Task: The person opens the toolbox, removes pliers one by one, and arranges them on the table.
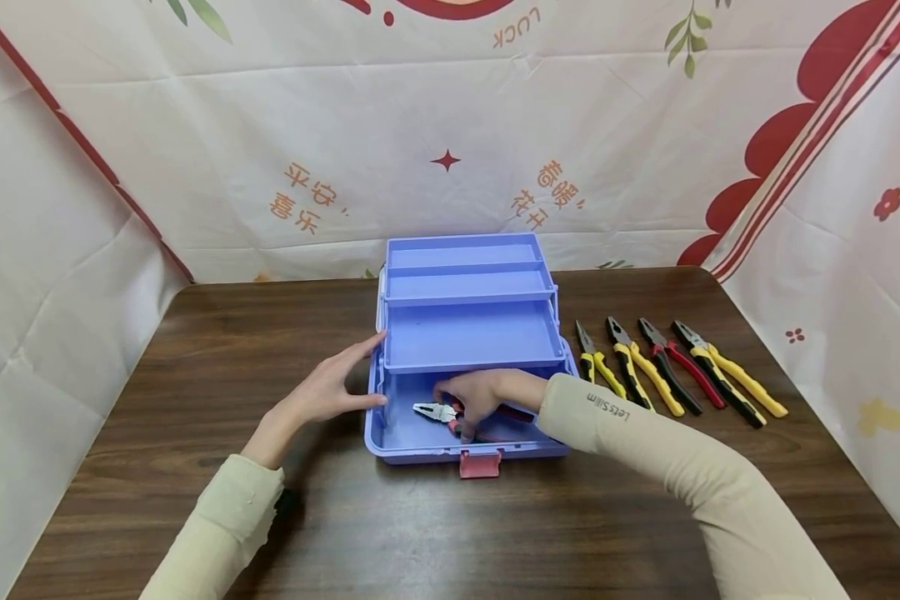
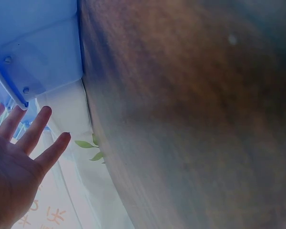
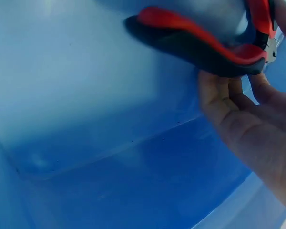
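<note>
A blue toolbox [image 1: 474,337] stands unfolded, its tiers rising toward the back. Down in its front bottom compartment, my right hand [image 1: 482,393] grips a pair of combination pliers [image 1: 435,412] with red and black handles. The jaws point left in the head view; the hand covers the pivot area. In the right wrist view, the fingers [image 3: 233,107] curl at the red-and-black handle [image 3: 190,40]. My left hand [image 1: 332,385] is at the box's left side, fingers spread and fingertips right at the edge. Its palm and extended fingers also show in the left wrist view.
To the right of the box, several pliers lie in a row: small yellow-black ones [image 1: 598,360], larger yellow-black ones [image 1: 640,367], red-black ones [image 1: 681,367] and more yellow-black ones [image 1: 731,375]. A pink latch [image 1: 480,465] hangs at the box front. Printed cloth [image 1: 450,200] hangs behind the wooden table [image 1: 330,533].
</note>
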{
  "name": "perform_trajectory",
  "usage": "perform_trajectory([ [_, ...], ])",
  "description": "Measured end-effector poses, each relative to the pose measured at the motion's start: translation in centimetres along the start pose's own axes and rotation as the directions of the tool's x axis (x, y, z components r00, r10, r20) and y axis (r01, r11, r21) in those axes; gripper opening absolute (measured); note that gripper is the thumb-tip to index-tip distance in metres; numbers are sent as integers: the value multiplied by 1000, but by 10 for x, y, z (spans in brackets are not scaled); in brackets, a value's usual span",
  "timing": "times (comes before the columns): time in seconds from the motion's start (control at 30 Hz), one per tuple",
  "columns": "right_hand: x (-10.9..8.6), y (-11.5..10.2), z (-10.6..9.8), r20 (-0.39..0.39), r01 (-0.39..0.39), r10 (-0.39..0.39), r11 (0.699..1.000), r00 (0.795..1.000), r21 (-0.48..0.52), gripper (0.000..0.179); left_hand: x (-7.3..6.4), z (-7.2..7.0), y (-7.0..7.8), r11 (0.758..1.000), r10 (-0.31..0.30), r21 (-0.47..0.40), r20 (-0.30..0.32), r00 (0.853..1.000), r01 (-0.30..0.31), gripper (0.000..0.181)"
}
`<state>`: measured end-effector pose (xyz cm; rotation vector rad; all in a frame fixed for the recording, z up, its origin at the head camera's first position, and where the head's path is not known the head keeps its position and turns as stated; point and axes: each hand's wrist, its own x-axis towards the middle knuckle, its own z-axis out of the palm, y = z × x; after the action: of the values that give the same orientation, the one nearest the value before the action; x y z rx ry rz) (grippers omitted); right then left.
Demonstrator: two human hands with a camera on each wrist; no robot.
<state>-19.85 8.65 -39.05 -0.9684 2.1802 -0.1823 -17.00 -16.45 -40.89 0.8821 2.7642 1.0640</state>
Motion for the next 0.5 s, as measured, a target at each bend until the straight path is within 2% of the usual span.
perform_trajectory([
  [0.17,0,-2,-1,-5,-19,19,999,1000,-32,42,0,-1,0,1000,0,3,-3,1000,0,88],
  [0.33,-3,-1,0,-23,25,-25,999,999,24,43,0,0,0,1000,4,4,-11,1000,-4,88],
  [0.5,-1,3,3,-17,0,2,997,1000,72,50,-1,0,2,1000,1,-2,-6,1000,-1,87],
])
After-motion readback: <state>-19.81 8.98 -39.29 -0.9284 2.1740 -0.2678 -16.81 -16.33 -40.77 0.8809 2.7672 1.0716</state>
